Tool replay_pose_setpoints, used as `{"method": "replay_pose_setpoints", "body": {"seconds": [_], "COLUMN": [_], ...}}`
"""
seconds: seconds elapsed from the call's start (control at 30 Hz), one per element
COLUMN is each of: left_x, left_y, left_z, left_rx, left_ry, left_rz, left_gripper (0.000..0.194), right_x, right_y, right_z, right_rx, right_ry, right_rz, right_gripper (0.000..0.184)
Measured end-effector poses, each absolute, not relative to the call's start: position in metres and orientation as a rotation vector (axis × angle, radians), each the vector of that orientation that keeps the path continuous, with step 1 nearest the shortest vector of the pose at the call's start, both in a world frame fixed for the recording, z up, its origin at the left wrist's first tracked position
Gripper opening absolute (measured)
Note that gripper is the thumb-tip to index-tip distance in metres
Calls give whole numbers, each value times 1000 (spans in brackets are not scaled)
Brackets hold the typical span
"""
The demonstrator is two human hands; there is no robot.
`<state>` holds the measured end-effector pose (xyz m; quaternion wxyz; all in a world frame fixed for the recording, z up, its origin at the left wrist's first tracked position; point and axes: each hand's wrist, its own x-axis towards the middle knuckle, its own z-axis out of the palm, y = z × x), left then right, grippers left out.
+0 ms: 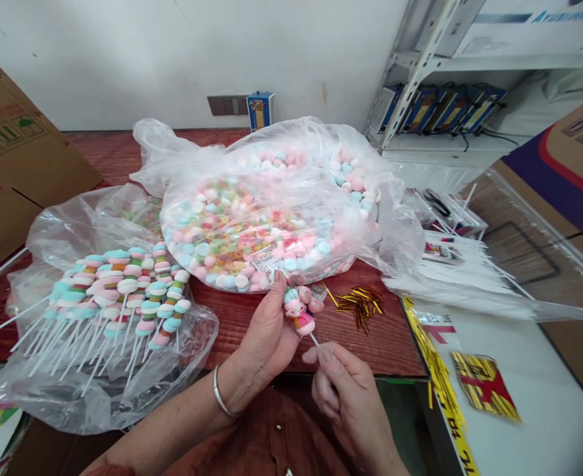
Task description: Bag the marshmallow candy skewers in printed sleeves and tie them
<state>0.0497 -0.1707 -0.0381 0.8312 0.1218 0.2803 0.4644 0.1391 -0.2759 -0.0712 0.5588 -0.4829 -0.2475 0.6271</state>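
Note:
My left hand (pixel 270 330), with a silver bangle at its wrist, is closed around a small clear bag (pixel 302 312) printed with a pink and blue cartoon figure. Pale pink candy shows at the bag's right side, partly hidden by the print. A white stick (pixel 314 340) comes out of the bag's lower end. The thumb and fingers of my right hand (pixel 344 390) pinch this stick. Beyond my hands lies a big clear plastic bag (pixel 272 192) full of pastel marshmallows and coloured ring candies. To the left, several marshmallow skewers (pixel 123 284) rest on plastic.
Gold twist ties (pixel 361 304) lie on the dark red table (pixel 242 317), right of my hands. Farther right are white sticks (pixel 455 268) and a packet of gold ties (pixel 487 387). Cardboard boxes (pixel 18 165) flank both sides, and a white shelf rack (pixel 415 73) stands behind.

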Motion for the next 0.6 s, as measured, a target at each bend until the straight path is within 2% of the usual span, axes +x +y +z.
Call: {"method": "replay_pose_setpoints", "body": {"seconds": [0.17, 0.37, 0.47, 0.6], "left_x": [49, 55, 58, 56], "left_y": [-168, -174, -178, -174], "left_z": [-34, -34, -36, -38], "left_rx": [202, 243, 285, 266], "left_ry": [622, 662, 689, 661], "left_rz": [991, 970, 986, 1027], "left_gripper": [37, 45, 45, 36], "right_x": [141, 134, 132, 138], "right_y": [-276, -274, -271, -270], "right_z": [-68, -67, -69, -79], "right_rx": [-777, -836, -1213, -1536], "right_ry": [-286, -361, -790, -1442], "right_rz": [1780, 1726, 1305, 351], "right_gripper": [27, 32, 36, 21]}}
